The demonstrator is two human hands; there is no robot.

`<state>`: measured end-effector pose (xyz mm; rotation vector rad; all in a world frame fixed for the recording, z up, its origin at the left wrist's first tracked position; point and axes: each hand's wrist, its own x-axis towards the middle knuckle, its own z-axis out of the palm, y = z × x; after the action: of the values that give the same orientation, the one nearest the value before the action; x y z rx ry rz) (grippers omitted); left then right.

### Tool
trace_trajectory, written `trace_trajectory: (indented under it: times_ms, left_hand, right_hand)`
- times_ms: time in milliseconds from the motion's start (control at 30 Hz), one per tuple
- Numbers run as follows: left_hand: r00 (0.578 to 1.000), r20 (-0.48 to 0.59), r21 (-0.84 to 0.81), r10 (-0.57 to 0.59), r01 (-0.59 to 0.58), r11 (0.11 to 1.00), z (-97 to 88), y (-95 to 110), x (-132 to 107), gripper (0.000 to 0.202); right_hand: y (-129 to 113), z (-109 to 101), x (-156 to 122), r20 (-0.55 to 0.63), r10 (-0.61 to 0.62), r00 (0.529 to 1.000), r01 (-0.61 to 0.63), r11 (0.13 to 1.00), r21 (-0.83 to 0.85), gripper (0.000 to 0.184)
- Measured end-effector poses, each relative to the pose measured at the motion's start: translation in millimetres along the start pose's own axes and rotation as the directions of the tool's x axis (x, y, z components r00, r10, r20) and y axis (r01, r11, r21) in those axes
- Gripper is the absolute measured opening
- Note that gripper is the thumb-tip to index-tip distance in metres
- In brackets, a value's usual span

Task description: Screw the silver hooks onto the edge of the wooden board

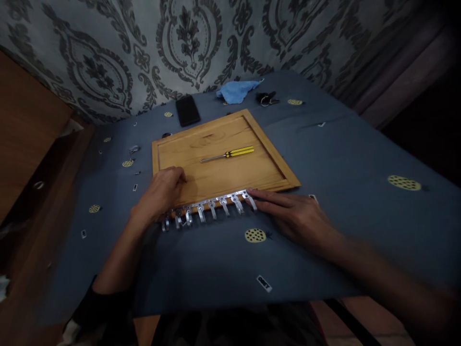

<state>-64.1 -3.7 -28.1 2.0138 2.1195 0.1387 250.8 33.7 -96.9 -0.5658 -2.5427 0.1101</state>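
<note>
- while a metal hook rail (212,203) is lining the near edge of a wooden panel (219,178), the right hand (297,214) is touching the rail
- the left hand (163,190) is curling over the panel
- i cannot tell whether either is grasping

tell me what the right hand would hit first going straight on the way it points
The right hand would likely meet the silver metal strip of curved hooks first, at its nearest end; the two appear to touch, though depth is unclear.
</note>
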Motion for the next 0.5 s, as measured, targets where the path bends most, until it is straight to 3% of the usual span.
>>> trace_trajectory:
  times_ms: [267,500]
  left_hand:
    - [1.0,0.016,0.085,-0.012,0.011,0.996,-3.0,10.1,-2.5,0.01]
    - [0.999,0.024,0.144,-0.047,0.043,0.989,-3.7,17.9,-0.7,0.02]
  right_hand:
    - [0.8,0.1,-0.1,0.025,0.02,0.999,-0.02,1.0,-0.003,0.046]
    - [0.9,-0.5,-0.3,0.005,-0.003,1.0,0.003,1.0,0.01,0.046]
